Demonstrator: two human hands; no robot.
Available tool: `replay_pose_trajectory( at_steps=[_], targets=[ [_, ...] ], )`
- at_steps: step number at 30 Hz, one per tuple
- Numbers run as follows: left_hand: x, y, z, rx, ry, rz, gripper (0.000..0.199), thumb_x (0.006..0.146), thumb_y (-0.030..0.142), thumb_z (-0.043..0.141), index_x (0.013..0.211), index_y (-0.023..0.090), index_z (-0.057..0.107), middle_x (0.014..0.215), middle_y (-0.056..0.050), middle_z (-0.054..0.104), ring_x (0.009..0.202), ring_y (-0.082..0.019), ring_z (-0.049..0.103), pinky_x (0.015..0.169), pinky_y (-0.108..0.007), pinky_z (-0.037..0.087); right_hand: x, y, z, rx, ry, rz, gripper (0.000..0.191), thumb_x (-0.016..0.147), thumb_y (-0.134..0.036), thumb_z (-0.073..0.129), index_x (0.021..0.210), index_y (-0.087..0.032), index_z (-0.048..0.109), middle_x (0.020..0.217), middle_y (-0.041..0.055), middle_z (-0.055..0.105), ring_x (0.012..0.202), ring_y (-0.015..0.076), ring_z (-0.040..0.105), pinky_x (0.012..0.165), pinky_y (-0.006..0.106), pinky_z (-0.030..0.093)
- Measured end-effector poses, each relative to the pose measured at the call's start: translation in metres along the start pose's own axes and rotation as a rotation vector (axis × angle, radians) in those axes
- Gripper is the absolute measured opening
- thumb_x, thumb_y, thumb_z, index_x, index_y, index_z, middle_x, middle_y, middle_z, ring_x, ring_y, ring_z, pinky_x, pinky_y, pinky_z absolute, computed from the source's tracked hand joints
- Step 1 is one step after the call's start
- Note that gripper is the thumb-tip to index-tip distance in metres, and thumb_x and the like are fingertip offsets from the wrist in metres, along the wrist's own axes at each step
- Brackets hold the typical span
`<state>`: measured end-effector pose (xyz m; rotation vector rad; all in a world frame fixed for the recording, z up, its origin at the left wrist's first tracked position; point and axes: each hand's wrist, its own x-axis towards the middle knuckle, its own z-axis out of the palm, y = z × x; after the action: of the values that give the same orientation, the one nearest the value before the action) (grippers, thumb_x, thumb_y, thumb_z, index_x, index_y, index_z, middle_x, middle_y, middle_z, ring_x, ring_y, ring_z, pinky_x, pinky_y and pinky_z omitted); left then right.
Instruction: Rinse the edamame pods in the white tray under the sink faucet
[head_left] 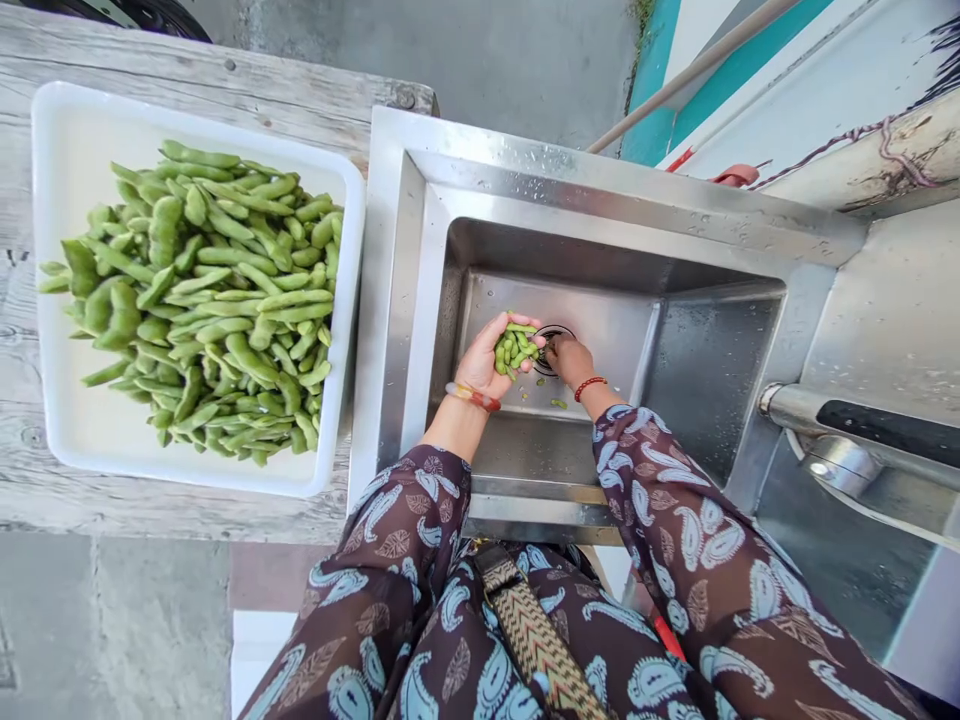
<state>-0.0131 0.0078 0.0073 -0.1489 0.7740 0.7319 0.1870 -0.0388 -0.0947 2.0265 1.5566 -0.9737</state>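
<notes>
My left hand [484,360] is cupped palm up inside the steel sink [600,310], holding a small heap of green bean pods [516,348]. Just to its right, my right hand [571,362] reaches down over the round drain [553,335] with its fingers bent together. What those fingers hold, if anything, is hidden. A few loose green bits [559,404] lie on the sink floor below the hands. Left of the sink, a white tray [75,420] carries a large pile of green pods [225,310].
The tray rests on a weathered wooden table [300,75] beside the sink. A metal faucet [840,440] juts in at the sink's right side. Along the right runs a wall with a pipe [690,75]. Water drops dot the sink's rim [622,185].
</notes>
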Motion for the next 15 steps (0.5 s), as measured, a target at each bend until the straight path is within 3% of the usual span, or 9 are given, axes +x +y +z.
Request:
replay_pose_trajectory(
  at_steps=[3, 7, 10, 15],
  targets=[
    [0.000, 0.000, 0.000, -0.002, -0.014, -0.001, 0.023, 0.091, 0.036, 0.062, 0.082, 0.015, 0.063, 0.091, -0.007, 0.073, 0.069, -0.014, 0.071, 0.041, -0.016, 0.042, -0.017, 0.022, -0.023, 0.115, 0.012, -0.045, 0.034, 0.095, -0.027, 0.036, 0.113, -0.017, 0.064, 0.107, 0.0084, 0.070, 0.096, 0.0199, 0.065, 0.085, 0.030, 0.051],
    [-0.001, 0.000, 0.000, 0.013, -0.010, -0.002, 0.022, 0.092, 0.033, 0.059, 0.083, 0.015, 0.064, 0.092, -0.007, 0.074, 0.071, -0.014, 0.071, 0.043, -0.017, 0.042, -0.025, 0.037, -0.038, 0.447, -0.060, -0.093, 0.041, 0.098, -0.031, 0.029, 0.116, -0.017, 0.063, 0.098, 0.0057, 0.072, 0.082, 0.0142, 0.066, 0.075, 0.025, 0.052],
    [-0.001, 0.001, 0.001, 0.013, -0.008, -0.006, 0.023, 0.092, 0.035, 0.060, 0.082, 0.014, 0.063, 0.091, -0.007, 0.073, 0.070, -0.014, 0.071, 0.042, -0.016, 0.042, -0.012, 0.029, -0.025, 0.399, -0.069, 0.012, 0.040, 0.100, -0.038, 0.032, 0.108, -0.018, 0.067, 0.099, 0.0071, 0.071, 0.086, 0.0165, 0.066, 0.079, 0.028, 0.052],
    [0.001, 0.001, -0.002, 0.019, -0.035, 0.021, 0.023, 0.090, 0.036, 0.064, 0.083, 0.014, 0.063, 0.092, -0.007, 0.073, 0.070, -0.015, 0.071, 0.040, -0.016, 0.042, 0.005, 0.002, 0.007, 0.253, -0.041, 0.091, 0.011, 0.084, -0.024, 0.064, 0.090, -0.020, 0.072, 0.103, 0.0101, 0.072, 0.108, 0.0259, 0.062, 0.094, 0.036, 0.046]
  ],
)
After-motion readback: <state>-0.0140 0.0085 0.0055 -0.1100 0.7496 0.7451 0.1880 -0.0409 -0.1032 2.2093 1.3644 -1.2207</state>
